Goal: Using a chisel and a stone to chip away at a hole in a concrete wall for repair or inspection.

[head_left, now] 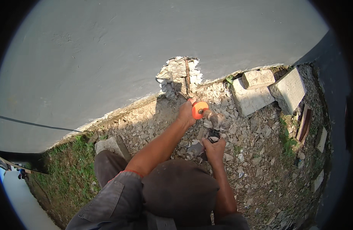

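My left hand [186,113] is closed around a chisel with a round orange hand guard [200,110]. The chisel's shaft is mostly hidden by the hand, and it points toward a broken-out patch [174,76] low in the grey wall. Within that patch, a rusty upright bar [187,73] stands exposed between jagged plaster edges. In my right hand [215,148] is the black grip of a hammer [218,120]. Its head, smeared by motion, is close to the orange guard; whether they touch I cannot tell.
Rubble [257,153] covers the ground at the wall's foot. Concrete blocks [251,97] and a tilted slab [289,90] lie to the right, near a piece of wood [304,122]. Another block [111,147] rests beside my left knee, with grass [71,168] farther left.
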The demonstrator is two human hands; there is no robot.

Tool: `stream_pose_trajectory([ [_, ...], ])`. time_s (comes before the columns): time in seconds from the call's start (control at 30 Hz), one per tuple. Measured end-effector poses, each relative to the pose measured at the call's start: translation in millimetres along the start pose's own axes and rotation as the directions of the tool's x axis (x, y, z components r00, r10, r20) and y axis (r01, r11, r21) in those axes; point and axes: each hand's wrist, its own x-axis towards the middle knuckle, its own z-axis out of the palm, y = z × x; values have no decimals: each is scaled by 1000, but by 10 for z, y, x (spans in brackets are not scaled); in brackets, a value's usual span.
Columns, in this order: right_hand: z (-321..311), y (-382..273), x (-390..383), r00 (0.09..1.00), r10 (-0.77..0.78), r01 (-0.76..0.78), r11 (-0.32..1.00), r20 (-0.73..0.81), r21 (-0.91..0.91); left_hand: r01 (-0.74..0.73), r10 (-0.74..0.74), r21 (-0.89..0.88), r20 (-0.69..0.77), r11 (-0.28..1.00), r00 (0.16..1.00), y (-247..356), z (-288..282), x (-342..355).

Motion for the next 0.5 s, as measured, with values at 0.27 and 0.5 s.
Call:
stream_pose_trajectory([
  [0.27, -385, -1318, -383, 340, -807, 937, 332, -483, 104, 9, -16, -63, -104, 998, 994, 27, 112, 68],
  [0.5, 86, 124, 113, 983, -183, 181, 981, -13, -69, 5, -6, -105, -10, 994, 1000, 128, 166, 100],
])
